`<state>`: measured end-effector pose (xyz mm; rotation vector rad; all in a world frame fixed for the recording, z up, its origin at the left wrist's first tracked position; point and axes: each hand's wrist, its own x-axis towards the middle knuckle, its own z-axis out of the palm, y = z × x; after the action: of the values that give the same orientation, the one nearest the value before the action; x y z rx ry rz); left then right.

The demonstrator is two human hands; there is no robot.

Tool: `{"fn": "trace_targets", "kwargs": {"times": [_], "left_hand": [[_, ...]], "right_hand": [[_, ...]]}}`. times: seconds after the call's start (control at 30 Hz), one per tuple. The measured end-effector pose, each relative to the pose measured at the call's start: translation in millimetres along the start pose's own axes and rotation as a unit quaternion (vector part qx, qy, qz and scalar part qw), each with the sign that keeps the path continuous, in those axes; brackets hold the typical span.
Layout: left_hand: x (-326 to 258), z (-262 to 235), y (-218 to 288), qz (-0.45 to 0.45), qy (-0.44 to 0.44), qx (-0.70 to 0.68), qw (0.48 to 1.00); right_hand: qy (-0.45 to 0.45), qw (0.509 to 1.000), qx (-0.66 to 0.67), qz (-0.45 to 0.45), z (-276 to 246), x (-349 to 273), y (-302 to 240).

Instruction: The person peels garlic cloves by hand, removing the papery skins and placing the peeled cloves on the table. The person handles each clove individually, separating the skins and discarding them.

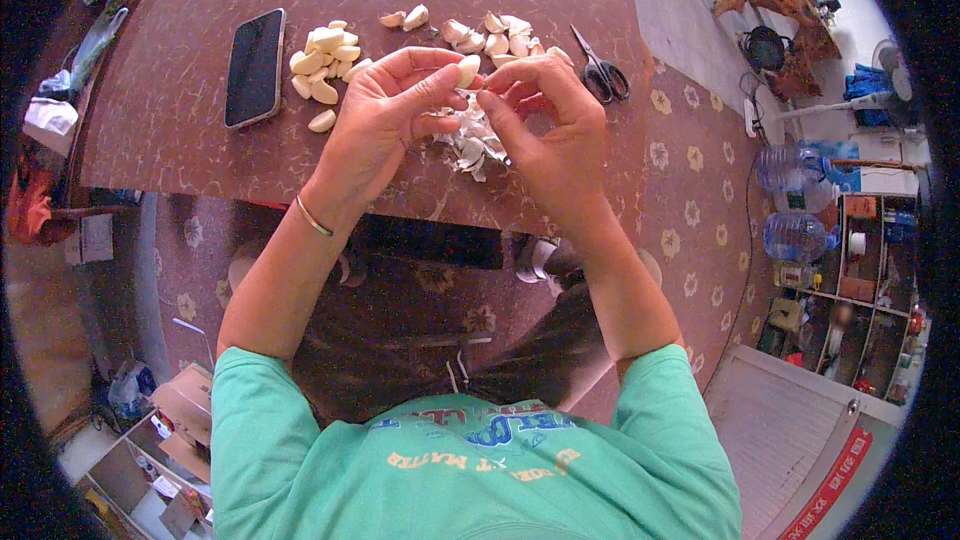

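Between the thumb and forefinger of my left hand (375, 125) is a pale garlic clove (468, 71), held over the table. My right hand (560, 130) is right beside it, thumb and fingertips drawn together close to the clove. Whatever those fingertips pinch, if anything, is too small to make out. Below both hands lies a heap of white papery garlic skins (472, 145). Smooth peeled cloves (325, 58) are piled to the left of my left hand, with a single clove (322, 121) nearer me. Beyond my right hand sit several unpeeled cloves (500, 35), partly hidden by it.
A black phone (255, 70) lies left of the peeled pile on the brown marbled table (190, 140). Black-handled scissors (605, 80) rest near the table's right edge. Two more unpeeled cloves (405, 17) lie farther back. Large water bottles (795, 200) stand by shelves at right.
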<state>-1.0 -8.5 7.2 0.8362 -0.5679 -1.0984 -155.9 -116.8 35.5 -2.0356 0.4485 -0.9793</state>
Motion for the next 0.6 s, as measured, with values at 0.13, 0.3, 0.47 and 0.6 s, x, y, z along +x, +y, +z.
{"fn": "trace_targets", "kwargs": {"times": [0.13,0.3,0.47,0.6], "left_hand": [[-0.7,2.5,0.9,0.001,0.009,0.035,0.999],[-2.1,4.8,0.3,0.016,0.019,0.071,0.997],[-1.4,7.8,0.3,0.032,0.025,0.119,0.992],[-4.0,4.8,1.7,0.039,0.029,0.147,0.988]], "right_hand": [[0.002,1.0,-0.01,-0.006,0.7,-0.3,0.9],[0.008,0.998,-0.051,-0.024,0.9,0.5,-1.8],[0.027,0.998,-0.022,0.048,-1.7,0.8,4.0],[0.06,0.993,-0.004,0.098,-2.7,4.8,0.9]]}}
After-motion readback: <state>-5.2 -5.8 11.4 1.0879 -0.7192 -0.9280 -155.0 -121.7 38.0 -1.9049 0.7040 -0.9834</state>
